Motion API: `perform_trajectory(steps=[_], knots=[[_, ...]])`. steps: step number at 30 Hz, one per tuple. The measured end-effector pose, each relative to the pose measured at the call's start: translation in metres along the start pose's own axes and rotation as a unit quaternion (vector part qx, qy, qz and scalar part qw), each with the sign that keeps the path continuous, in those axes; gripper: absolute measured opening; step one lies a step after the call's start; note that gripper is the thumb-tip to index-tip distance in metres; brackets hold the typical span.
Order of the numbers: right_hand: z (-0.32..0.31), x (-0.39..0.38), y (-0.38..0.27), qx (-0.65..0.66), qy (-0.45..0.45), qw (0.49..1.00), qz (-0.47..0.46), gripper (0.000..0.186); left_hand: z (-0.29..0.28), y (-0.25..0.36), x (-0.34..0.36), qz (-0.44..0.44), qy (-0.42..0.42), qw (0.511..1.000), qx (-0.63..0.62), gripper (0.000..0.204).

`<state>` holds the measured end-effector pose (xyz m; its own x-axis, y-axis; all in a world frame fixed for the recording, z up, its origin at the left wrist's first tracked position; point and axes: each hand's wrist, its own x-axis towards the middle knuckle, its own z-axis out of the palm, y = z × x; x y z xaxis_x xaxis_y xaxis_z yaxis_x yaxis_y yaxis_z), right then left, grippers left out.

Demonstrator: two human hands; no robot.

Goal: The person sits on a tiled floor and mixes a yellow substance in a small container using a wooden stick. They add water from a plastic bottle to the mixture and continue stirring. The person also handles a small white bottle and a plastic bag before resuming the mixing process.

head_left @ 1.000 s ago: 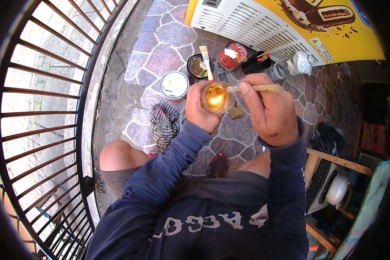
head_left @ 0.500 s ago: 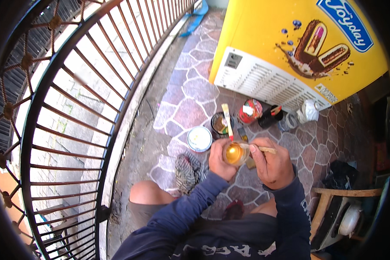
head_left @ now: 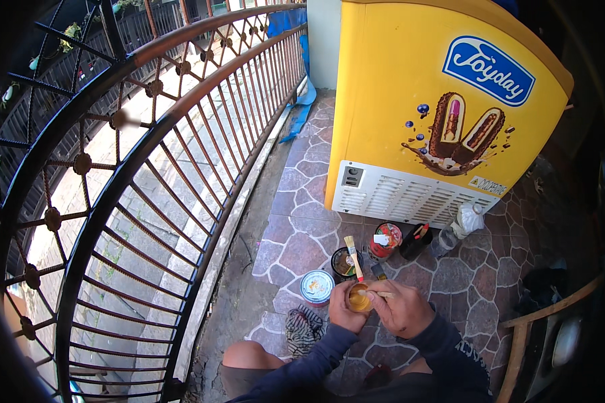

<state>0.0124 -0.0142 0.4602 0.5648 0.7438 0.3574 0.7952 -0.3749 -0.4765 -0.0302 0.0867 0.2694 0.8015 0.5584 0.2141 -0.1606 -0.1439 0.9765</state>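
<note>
My left hand [head_left: 344, 311] is wrapped round a small clear cup [head_left: 360, 305] holding golden liquid. Pinched in my right hand [head_left: 407, 311] is a thin wooden stick [head_left: 386, 294], its lower end at the cup; its tip is hard to make out. Just beyond my hands, a pale-bristled paintbrush [head_left: 351, 250] with a red part leans on an open black tub [head_left: 341, 266]. A can with a stained white lid [head_left: 316, 287] stands to the left, above a striped cloth [head_left: 304, 330] on the floor.
A yellow freezer [head_left: 376, 101] stands ahead. Along its base are a red can [head_left: 384, 250], a dark container [head_left: 415, 248], a clear jar [head_left: 442, 246] and a white wrapped bundle [head_left: 469, 219]. A curved metal railing [head_left: 205, 221] runs along the left; wooden furniture [head_left: 517, 356] is at lower right.
The view has tilted up, so the freezer and railing show more and my hands sit lower. The cup and stick are still held; my right hand is closer over the cup.
</note>
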Motion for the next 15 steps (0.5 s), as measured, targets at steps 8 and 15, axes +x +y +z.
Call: perform_trajectory(steps=[8,15], knots=[[0.003,-0.008,-0.010,0.026,-0.004,0.999,0.024,0.016,-0.002,-0.001,-0.002,0.020,-0.003,1.000,0.017,0.066],[0.005,-0.010,-0.013,0.047,-0.012,0.998,0.042,0.013,-0.005,0.018,-0.004,0.029,0.015,0.999,0.022,0.060]])
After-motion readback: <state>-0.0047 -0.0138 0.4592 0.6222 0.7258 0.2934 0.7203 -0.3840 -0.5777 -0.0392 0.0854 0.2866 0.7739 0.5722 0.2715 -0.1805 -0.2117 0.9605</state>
